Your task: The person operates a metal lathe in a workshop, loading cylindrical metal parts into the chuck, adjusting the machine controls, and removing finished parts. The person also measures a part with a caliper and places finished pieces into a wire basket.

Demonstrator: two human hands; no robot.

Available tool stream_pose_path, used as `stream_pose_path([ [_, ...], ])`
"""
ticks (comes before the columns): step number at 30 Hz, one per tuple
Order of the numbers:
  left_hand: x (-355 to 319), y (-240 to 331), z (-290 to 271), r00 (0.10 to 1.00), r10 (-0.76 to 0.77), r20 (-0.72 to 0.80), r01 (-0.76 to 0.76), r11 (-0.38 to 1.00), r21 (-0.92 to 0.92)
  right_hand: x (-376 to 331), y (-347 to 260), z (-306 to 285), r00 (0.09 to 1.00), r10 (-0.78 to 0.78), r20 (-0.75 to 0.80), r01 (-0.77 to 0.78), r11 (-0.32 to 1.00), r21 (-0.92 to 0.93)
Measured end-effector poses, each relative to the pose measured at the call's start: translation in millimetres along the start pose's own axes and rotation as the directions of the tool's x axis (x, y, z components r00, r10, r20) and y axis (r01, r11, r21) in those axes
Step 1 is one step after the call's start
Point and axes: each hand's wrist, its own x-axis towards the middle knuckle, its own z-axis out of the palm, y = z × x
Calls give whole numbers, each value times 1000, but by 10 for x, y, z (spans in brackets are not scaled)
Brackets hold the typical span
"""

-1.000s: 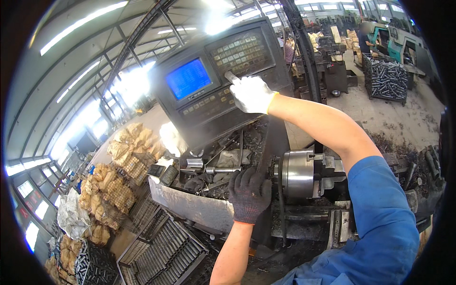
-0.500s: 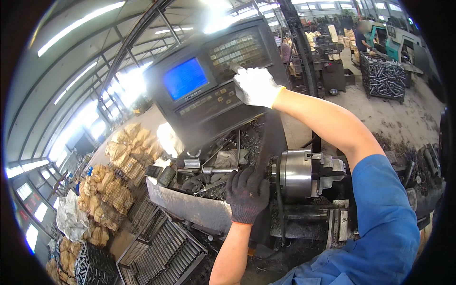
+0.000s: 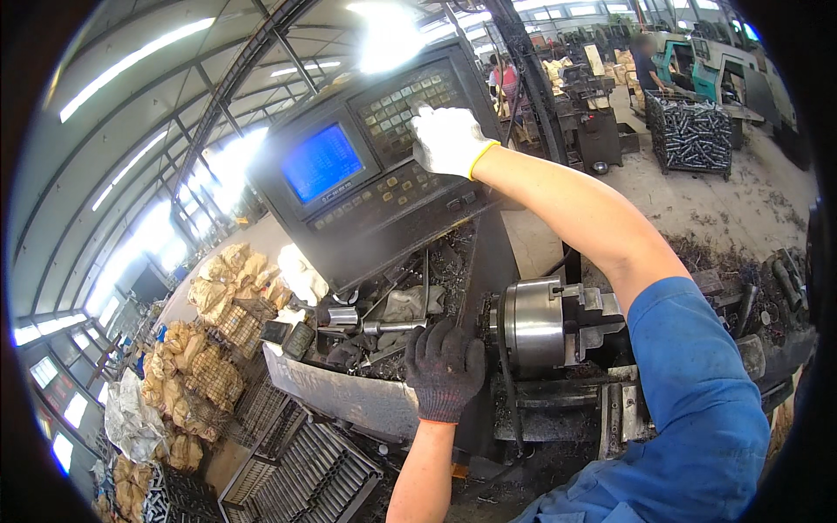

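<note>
My right hand (image 3: pixel 446 139), in a white glove with a yellow cuff, rests its fingertips on the keypad of a dark control panel (image 3: pixel 366 187) with a lit blue screen (image 3: pixel 322 162). My left hand (image 3: pixel 443 368), in a dark knitted glove, lies fingers up on the lathe's tool area, just left of the steel chuck (image 3: pixel 534 324). It looks closed around a thin upright rod or lever, but the grip is hard to make out. A short metal bar (image 3: pixel 388 328) lies in the machine beside that hand.
A grey metal chip tray (image 3: pixel 340 397) runs below the left hand. Crates of dark metal parts (image 3: pixel 301 475) stand lower left, wire baskets with tan sacks (image 3: pixel 205 366) at left. A basket of parts (image 3: pixel 690 135) and other machines with people stand at upper right.
My right hand has shifted slightly up and left across the panel's keypad. The left hand stays in the same place by the chuck.
</note>
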Motion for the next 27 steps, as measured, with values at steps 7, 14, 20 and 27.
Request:
stream_pose_path([
  [7, 16, 22, -47, 999, -15, 51, 16, 999, -34, -151, 59, -55, 999, -27, 47, 28, 999, -25],
  [14, 13, 13, -4, 1000, 5, 30, -5, 1000, -2, -439, 415, 46, 999, 43, -32, -43, 999, 8],
  [20, -6, 10, -4, 1000, 18, 24, -18, 1000, -25, -468, 461, 100, 997, -40, 73, 49, 991, -126],
  [27, 4, 7, -2, 1000, 24, 11, -24, 1000, -10, -436, 310, 25, 991, -66, 120, 80, 990, -119],
])
